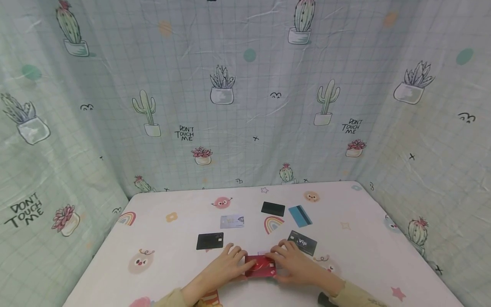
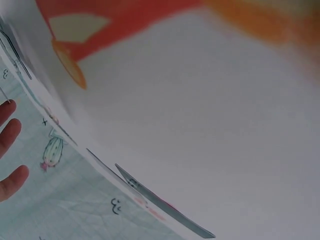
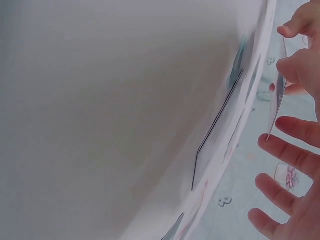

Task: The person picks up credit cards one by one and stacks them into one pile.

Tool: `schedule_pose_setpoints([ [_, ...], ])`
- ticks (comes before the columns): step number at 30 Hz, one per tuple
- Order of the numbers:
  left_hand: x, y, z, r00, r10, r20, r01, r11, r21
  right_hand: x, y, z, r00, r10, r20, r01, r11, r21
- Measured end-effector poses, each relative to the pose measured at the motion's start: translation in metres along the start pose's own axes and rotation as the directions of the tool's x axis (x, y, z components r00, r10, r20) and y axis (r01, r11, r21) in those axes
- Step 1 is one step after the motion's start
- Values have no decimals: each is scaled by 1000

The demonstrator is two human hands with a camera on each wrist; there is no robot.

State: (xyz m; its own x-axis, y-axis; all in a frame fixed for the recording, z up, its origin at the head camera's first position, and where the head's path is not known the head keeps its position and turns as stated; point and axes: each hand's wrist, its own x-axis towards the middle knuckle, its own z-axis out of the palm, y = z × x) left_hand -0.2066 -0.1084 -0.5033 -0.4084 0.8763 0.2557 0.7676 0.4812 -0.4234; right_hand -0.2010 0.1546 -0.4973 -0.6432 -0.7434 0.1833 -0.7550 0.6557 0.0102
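Observation:
A red bank card [image 1: 261, 266] is held level between both hands near the front middle of the table. My left hand [image 1: 229, 263] grips its left end, the thumb lying on the card's face. The right hand [image 1: 292, 263] pinches the other end. In the right wrist view the card [image 3: 279, 100] appears edge-on, between the thumb and fingers [image 3: 295, 155], raised off the table. Only a few left fingertips [image 2: 11, 137] enter the left wrist view. Just beyond the right hand lies a dark grey card marked Vip [image 1: 305, 244]; a black card [image 1: 209, 241] lies past the left fingers.
Farther back on the white, cartoon-printed tabletop [image 1: 172, 234] lie a silver card [image 1: 232, 221], another black card [image 1: 273, 209] and a blue card [image 1: 300, 216] with a dark stripe. A cactus-print curtain [image 1: 245, 128] surrounds the table's back and sides.

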Motion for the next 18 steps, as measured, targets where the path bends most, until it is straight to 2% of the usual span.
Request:
schedule_pose_setpoints([
  [9,6,1,2,999,19,-44,-19,1000,7,-6,6,2,1000,27,-9,-27,999,23],
  [18,14,3,6,999,0,-36,1,1000,17,-11,12,4,998,47,-31,-46,998,37],
])
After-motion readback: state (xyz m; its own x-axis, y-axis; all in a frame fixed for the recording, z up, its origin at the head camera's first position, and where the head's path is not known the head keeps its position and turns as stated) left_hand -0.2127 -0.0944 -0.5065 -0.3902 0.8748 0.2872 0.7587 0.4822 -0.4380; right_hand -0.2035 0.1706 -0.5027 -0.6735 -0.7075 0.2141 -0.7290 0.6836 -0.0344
